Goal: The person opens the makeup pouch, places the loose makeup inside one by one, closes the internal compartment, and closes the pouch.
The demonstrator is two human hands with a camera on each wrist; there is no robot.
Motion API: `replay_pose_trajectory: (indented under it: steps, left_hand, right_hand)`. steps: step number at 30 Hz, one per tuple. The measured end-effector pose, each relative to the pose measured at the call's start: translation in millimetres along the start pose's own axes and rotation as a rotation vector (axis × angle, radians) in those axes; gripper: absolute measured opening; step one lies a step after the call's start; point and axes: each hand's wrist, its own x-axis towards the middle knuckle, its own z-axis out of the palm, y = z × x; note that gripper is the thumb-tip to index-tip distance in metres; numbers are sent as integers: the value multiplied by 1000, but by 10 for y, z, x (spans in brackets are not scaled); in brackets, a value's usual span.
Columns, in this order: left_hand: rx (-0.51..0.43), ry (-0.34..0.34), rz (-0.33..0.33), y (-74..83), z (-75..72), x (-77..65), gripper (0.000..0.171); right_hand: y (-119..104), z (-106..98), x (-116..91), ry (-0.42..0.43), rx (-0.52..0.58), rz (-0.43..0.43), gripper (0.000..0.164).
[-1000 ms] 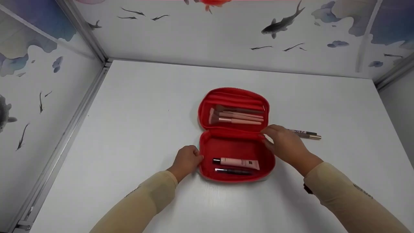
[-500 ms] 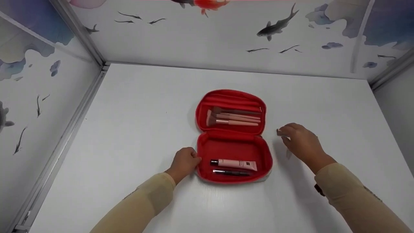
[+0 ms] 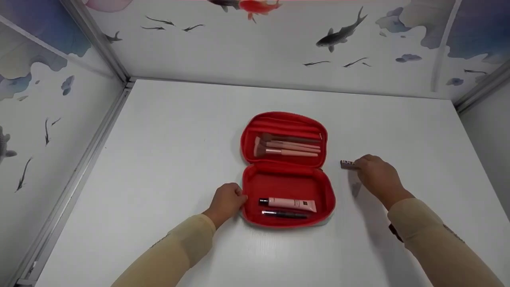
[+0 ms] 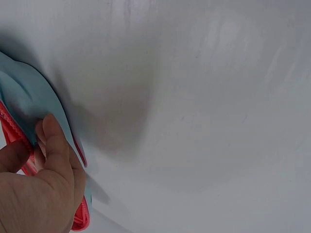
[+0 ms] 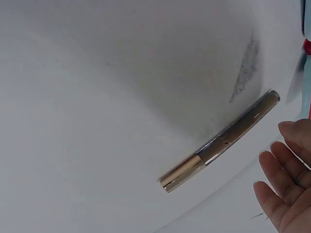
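Observation:
A makeup bag point(image 3: 287, 183), red inside and pale blue outside, lies unzipped and spread flat on the white table. Its zipped rim is pinched at the left side by my left hand point(image 4: 46, 179), thumb inward and fingers on the outer shell. In the near half are a pink squeeze tube point(image 3: 293, 204) and a dark slim stick point(image 3: 285, 215). Several makeup brushes point(image 3: 293, 147) sit in the lid pocket. My right hand point(image 3: 377, 175) is over a gold-capped cosmetic tube point(image 5: 223, 141) right of the bag; in the right wrist view its fingers are spread and hold nothing.
The white table point(image 3: 171, 131) extends around the bag. Printed panels point(image 3: 255, 52) with fish stand along its back and left sides, joined by a metal post point(image 3: 109, 52) at the back left corner.
My right hand has moved from the bag's hinge edge rightward over the cosmetics on the table, covering most of them. My left hand stays on the bag's left rim.

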Motion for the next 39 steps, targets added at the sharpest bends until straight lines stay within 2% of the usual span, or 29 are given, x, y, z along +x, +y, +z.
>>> replay_pose_trajectory:
  steps: [9,15,31,39]
  left_hand:
    - [-3,-4,-18,-9,-2,-25,16]
    - [-4,-3,-19,-14,0,-28,17]
    - [6,6,-3,-5,23,0,21]
    - [21,9,-15,8,21,21,21]
  right_hand:
    - [78,118,64,-29,-45,24,23]
    - [90,168,96,-35,-91,2,20]
    - [113,174,149,-98,-212,-4,18]
    - [114,175,155,-152,-200,0,17]
